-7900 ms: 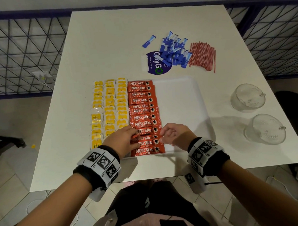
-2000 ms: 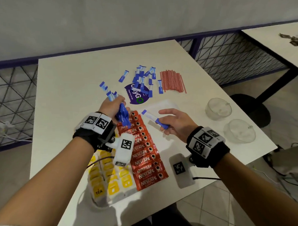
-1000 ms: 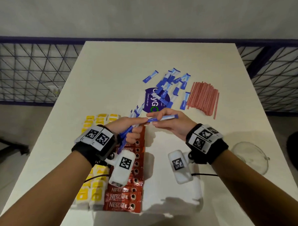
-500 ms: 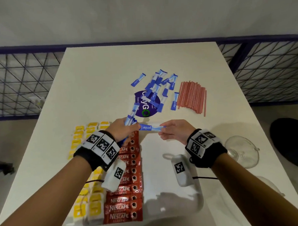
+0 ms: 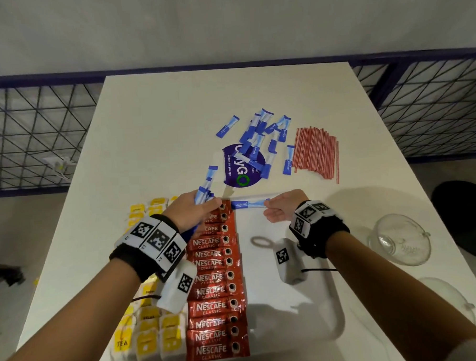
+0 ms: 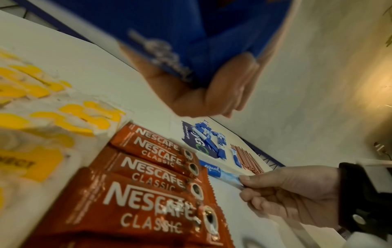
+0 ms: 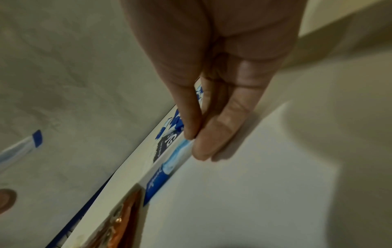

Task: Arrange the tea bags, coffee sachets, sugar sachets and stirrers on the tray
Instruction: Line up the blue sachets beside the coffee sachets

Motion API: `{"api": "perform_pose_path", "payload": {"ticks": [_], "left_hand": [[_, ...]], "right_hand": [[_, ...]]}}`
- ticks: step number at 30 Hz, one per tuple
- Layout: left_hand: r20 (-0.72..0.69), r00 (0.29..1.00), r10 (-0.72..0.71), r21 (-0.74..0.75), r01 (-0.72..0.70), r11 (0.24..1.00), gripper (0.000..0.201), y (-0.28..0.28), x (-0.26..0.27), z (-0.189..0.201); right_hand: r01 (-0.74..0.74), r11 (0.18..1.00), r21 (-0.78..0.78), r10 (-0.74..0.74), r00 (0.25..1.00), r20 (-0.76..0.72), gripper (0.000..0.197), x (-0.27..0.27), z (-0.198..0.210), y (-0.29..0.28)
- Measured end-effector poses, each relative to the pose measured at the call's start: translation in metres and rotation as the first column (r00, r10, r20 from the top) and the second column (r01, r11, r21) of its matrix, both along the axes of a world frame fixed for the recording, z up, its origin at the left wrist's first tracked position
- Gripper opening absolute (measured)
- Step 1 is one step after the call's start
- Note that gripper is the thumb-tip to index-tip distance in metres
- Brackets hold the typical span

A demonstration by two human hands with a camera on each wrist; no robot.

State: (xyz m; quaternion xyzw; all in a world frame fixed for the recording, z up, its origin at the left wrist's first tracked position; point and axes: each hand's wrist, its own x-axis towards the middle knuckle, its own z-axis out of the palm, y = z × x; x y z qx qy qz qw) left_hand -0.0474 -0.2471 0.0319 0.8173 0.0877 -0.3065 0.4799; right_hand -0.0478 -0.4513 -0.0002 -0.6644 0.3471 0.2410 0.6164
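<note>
On the white tray [image 5: 329, 307], the left side is filled with tea bags [image 5: 145, 334] in white wrappers with yellow labels, one reading "TEA". Beside them, toward the middle of the tray, runs a column of red coffee sachets [image 5: 215, 307], overlapping like tiles, each printed "NESCAFE CLASSIC" with a small cup picture at its right end. Over the far end of that column the left hand [image 5: 190, 209] is curled round a bundle of sugar sachets [image 5: 204, 191], slim white sticks with blue ends that fan out from the fist away from the person. Just right of it, at the far edge of the tray, the right hand [image 5: 283, 209] pinches one end of a single sugar sachet [image 5: 248, 204] between thumb and fingertips [image 7: 203, 142]; its blue end reads "equal" and lies just beside the top coffee sachet, with the stick along the tray's far rim. Beyond the tray on the bench [image 5: 153, 135], a round blue sticker [image 5: 243, 170] reads "Clean as you go", and loose sugar sachets [image 5: 262, 135] lie scattered over it. Right of those lies a flat bunch of thin red stirrers [image 5: 316, 152]. Two clear glass cups [image 5: 400, 241] stand on the bench right of the tray.
</note>
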Motion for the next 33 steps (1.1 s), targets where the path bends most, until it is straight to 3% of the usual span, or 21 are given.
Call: {"api": "perform_pose_path", "payload": {"ticks": [4, 7, 11, 17, 21, 25, 29, 33], "left_hand": [[-0.025, 0.999, 0.030, -0.032, -0.031, 0.999, 0.023, 0.005, 0.000, -0.001], [-0.031, 0.999, 0.028, -0.038, -0.029, 0.999, 0.025, 0.006, 0.000, -0.001], [-0.028, 1.000, 0.013, -0.052, -0.015, 0.999, 0.023, 0.007, -0.001, -0.003], [-0.036, 0.999, -0.016, -0.062, 0.014, 0.998, 0.019, 0.003, -0.002, -0.003], [0.047, 0.978, -0.203, 0.057, 0.201, 0.978, 0.019, -0.010, -0.004, -0.003], [0.087, 0.910, -0.404, 0.222, 0.378, 0.899, 0.013, -0.027, -0.009, 0.001], [0.076, 0.901, -0.426, 0.187, 0.407, 0.894, 0.026, -0.034, -0.011, 0.000], [0.042, 0.926, -0.376, 0.086, 0.371, 0.925, 0.018, -0.023, -0.012, 0.000]], "right_hand": [[0.047, 0.999, -0.015, -0.048, 0.998, -0.043, 0.007, 0.006, -0.001, 0.005], [0.074, 0.997, 0.009, -0.073, 0.995, -0.068, 0.024, 0.009, -0.004, 0.005], [0.060, 0.998, -0.030, -0.062, 0.996, -0.066, 0.024, 0.010, -0.005, 0.006], [-0.118, 0.983, -0.141, 0.123, 0.992, 0.027, 0.024, 0.006, 0.001, 0.003], [-0.198, 0.980, 0.029, 0.189, 0.963, 0.194, 0.024, 0.002, 0.018, 0.009], [-0.254, 0.950, 0.180, 0.205, 0.946, 0.250, 0.018, 0.001, 0.033, 0.019], [-0.218, 0.949, 0.226, 0.148, 0.945, 0.293, 0.015, -0.003, 0.034, 0.022], [-0.053, 0.957, 0.286, -0.038, 0.953, 0.302, 0.008, -0.007, 0.030, 0.008]]}}
